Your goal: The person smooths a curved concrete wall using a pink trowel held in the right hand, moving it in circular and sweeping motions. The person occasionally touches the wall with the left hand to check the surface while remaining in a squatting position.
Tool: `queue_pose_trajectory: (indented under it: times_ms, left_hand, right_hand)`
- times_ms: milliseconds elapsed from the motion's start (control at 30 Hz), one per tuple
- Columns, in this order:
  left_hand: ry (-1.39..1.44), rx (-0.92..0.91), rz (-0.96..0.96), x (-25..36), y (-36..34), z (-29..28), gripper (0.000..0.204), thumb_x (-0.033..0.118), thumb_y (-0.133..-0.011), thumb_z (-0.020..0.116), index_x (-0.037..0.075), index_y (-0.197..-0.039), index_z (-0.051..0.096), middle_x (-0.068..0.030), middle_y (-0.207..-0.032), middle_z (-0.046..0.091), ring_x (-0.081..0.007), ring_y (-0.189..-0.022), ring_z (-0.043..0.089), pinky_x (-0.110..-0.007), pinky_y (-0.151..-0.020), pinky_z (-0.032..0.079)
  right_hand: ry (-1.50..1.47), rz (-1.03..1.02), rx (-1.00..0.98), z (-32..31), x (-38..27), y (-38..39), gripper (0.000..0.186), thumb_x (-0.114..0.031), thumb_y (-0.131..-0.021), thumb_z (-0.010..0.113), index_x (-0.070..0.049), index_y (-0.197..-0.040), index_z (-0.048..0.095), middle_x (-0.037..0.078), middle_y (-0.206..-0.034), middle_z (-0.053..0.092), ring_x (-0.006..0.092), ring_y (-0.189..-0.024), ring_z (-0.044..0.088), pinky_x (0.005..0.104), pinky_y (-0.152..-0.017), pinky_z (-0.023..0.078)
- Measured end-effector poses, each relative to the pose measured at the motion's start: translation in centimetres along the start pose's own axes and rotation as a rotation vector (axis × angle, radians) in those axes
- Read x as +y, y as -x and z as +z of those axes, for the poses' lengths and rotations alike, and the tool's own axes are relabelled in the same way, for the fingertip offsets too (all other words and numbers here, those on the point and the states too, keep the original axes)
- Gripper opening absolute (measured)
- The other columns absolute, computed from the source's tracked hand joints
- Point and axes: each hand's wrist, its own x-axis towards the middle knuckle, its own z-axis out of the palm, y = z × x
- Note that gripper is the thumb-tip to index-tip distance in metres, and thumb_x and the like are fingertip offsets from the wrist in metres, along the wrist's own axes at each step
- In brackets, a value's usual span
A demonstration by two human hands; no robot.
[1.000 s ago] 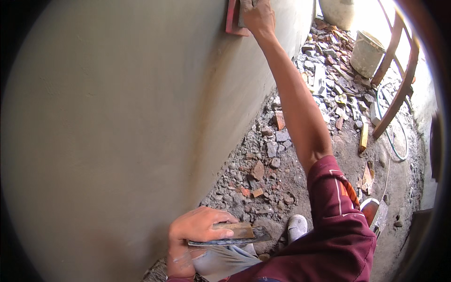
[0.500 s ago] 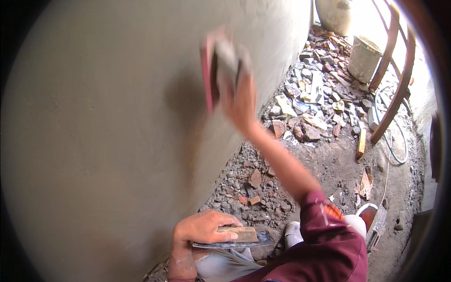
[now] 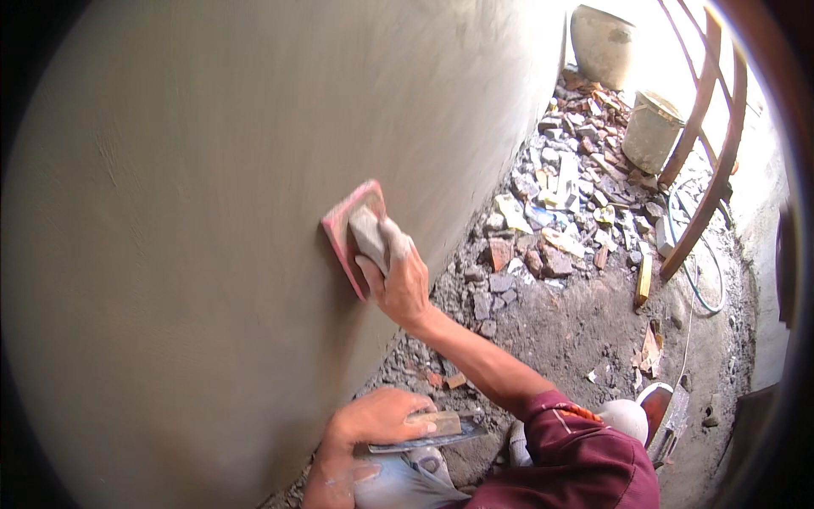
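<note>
My right hand (image 3: pixel 397 276) grips the grey handle of a pink-edged float (image 3: pixel 339 229), its face against the smooth grey plastered wall (image 3: pixel 203 170). My left hand (image 3: pixel 381 416) is closed round the wooden handle of a flat metal trowel (image 3: pixel 471 433), held low near the foot of the wall, in front of my legs. The trowel's blade lies level beneath those fingers.
Broken brick and rubble (image 3: pixel 555 212) line the wall's foot. Two worn containers (image 3: pixel 649 136) stand at upper right, beside curved brown boards (image 3: pixel 721 170). A hose (image 3: pixel 721 297), a yellow piece (image 3: pixel 643 280) and a tool with a red part (image 3: pixel 655 411) lie along the right side.
My right hand and the float have swept down and leftward along the wall, from near the top to mid-height. My left hand with the trowel has shifted slightly.
</note>
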Motion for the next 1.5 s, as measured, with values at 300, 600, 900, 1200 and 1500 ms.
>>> queue_pose_trajectory:
  times_ms: [300, 600, 900, 1200, 1500]
  left_hand:
    - [0.016, -0.057, 0.013, -0.8, -2.0, -0.1, 0.047, 0.044, -0.094, 0.064, 0.007, -0.122, 0.069, -0.0195, -0.112, 0.072, -0.0395, -0.105, 0.067, -0.045, -0.092, 0.052]
    - [0.029, -0.013, -0.029, -2.8, -2.0, -0.8, 0.045, 0.046, -0.093, 0.062, 0.006, -0.115, 0.070, -0.0225, -0.100, 0.072, -0.0415, -0.097, 0.068, -0.049, -0.087, 0.052]
    - [-0.050, -0.122, 0.012, -5.0, -6.3, 0.0, 0.051, 0.048, -0.095, 0.061, 0.009, -0.127, 0.067, -0.0225, -0.112, 0.071, -0.0422, -0.106, 0.066, -0.049, -0.092, 0.051]
    - [-0.028, -0.042, 0.011, -3.4, -4.5, -0.8, 0.047, 0.045, -0.093, 0.061, 0.005, -0.116, 0.070, -0.0245, -0.103, 0.071, -0.0429, -0.099, 0.068, -0.050, -0.089, 0.051]
    - [-0.090, -0.092, 0.010, -3.4, -8.2, 0.4, 0.046, 0.043, -0.090, 0.063, 0.007, -0.117, 0.071, -0.0257, -0.101, 0.072, -0.0437, -0.098, 0.069, -0.051, -0.088, 0.053]
  right_hand:
    - [0.386, 0.226, 0.223, -4.4, 11.7, -33.8, 0.054, -0.040, -0.100, 0.056, -0.002, -0.136, 0.045, 0.032, -0.101, 0.068, 0.0514, -0.095, 0.066, 0.0537, -0.076, 0.055]
    - [0.062, -0.190, 0.151, 0.2, 2.9, -17.7, 0.063, -0.014, -0.092, 0.073, 0.000, -0.144, 0.042, 0.028, -0.131, 0.062, 0.0420, -0.112, 0.068, 0.0480, -0.088, 0.057]
    - [0.389, -0.018, 0.134, -4.4, 7.4, -38.8, 0.046, -0.036, -0.096, 0.062, -0.004, -0.127, 0.054, 0.027, -0.092, 0.071, 0.0457, -0.084, 0.071, 0.0517, -0.070, 0.057]
    - [0.098, -0.293, 0.209, -0.3, 3.5, -25.0, 0.053, -0.021, -0.092, 0.072, -0.003, -0.137, 0.052, 0.023, -0.106, 0.072, 0.0401, -0.087, 0.072, 0.0458, -0.070, 0.059]
    - [0.796, -0.339, -0.021, -5.1, -1.3, -45.9, 0.023, -0.009, -0.094, 0.065, 0.006, -0.111, 0.061, 0.020, -0.109, 0.067, 0.0298, -0.099, 0.068, 0.0361, -0.080, 0.062]
